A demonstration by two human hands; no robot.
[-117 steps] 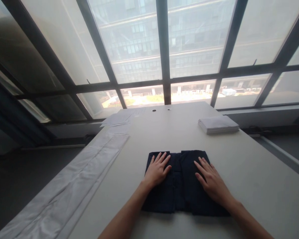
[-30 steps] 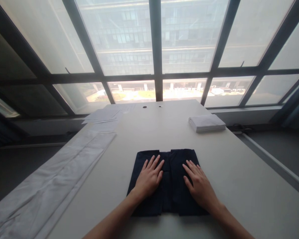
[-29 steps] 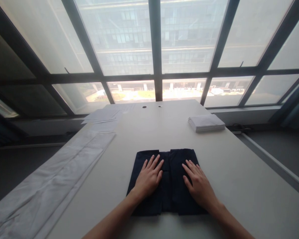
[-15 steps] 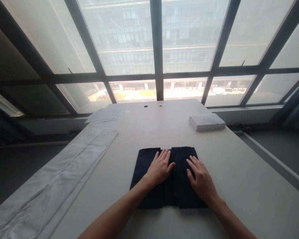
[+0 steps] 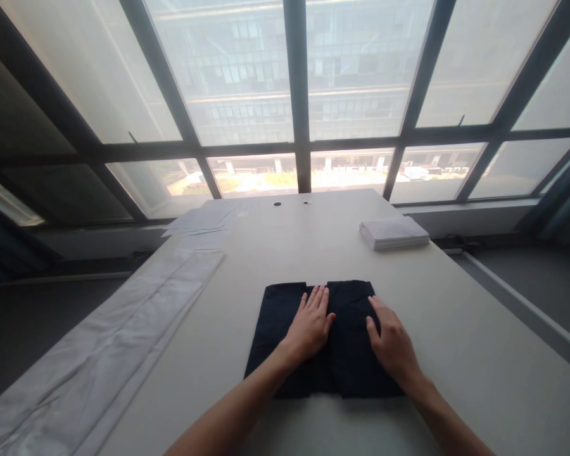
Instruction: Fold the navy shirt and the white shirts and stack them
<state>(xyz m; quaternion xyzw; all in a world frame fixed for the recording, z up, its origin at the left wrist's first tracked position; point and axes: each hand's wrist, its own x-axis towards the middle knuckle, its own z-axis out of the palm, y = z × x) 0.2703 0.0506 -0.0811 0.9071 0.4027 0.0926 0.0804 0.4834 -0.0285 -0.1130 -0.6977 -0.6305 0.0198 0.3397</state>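
A dark navy folded cloth (image 5: 280, 316) lies flat on the white table, its two sides brought in toward a seam down the middle. My left hand (image 5: 310, 323) rests palm down over that seam, fingers stretched toward the far edge and thumb out to the right. At the cloth's right edge is my right hand (image 5: 393, 335), its fingers curved over the border and the thumb apart from them on the fabric. Whether its fingertips grip the edge is hard to see. My left forearm covers the near left part of the cloth.
Long white fabric (image 5: 123, 335) runs along the table's left side, with loose white sheets (image 5: 199, 220) beyond it. A folded white stack (image 5: 394, 232) lies at the right edge. The white table (image 5: 304, 247) reaches toward large windows (image 5: 356, 76).
My right hand has slid to the right, from the top of the navy cloth to its right edge. My left hand has shifted slightly right along the middle seam.
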